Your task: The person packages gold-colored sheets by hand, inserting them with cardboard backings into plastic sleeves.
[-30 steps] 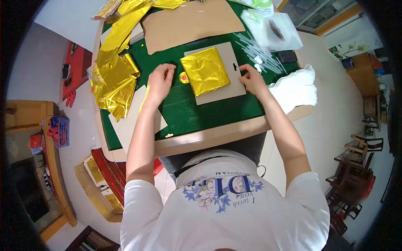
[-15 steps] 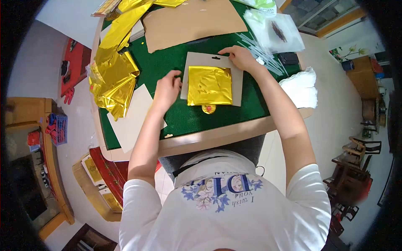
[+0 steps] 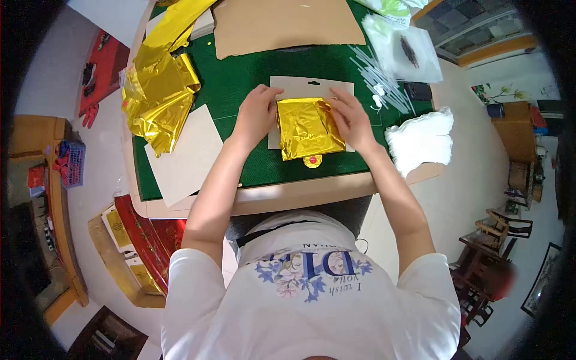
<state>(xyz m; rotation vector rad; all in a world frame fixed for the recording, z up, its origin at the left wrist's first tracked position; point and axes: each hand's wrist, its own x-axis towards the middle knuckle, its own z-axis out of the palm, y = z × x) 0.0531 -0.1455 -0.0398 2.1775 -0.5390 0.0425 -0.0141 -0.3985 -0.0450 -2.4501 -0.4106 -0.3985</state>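
A folded gold foil balloon [image 3: 306, 132] lies flat on a grey-beige card [image 3: 292, 90] that has a dark hang slot at its top. Its round tab [image 3: 312, 161] with a red dot sticks out below. At the left edge of the card is my left hand [image 3: 257, 115], fingers bent and apart, the index finger reaching over the card and the thumb beside the foil. My right hand [image 3: 351, 122] grips the upper right corner of the foil, between thumb and fingers. Part of the card is hidden under the foil and both hands.
Crumpled gold foil [image 3: 159, 96] and a pale card [image 3: 186, 156] lie to the left. A large brown cardboard sheet [image 3: 288, 27] is at the back. On the right are thin clear straws [image 3: 378, 75], a plastic bag [image 3: 411, 54], a black box [image 3: 417, 91] and a white cloth [image 3: 420, 141].
My right hand has come down from the card's top edge to the foil's right corner. My left hand has moved right to the card. The foil is slightly tilted and shifted on the card.
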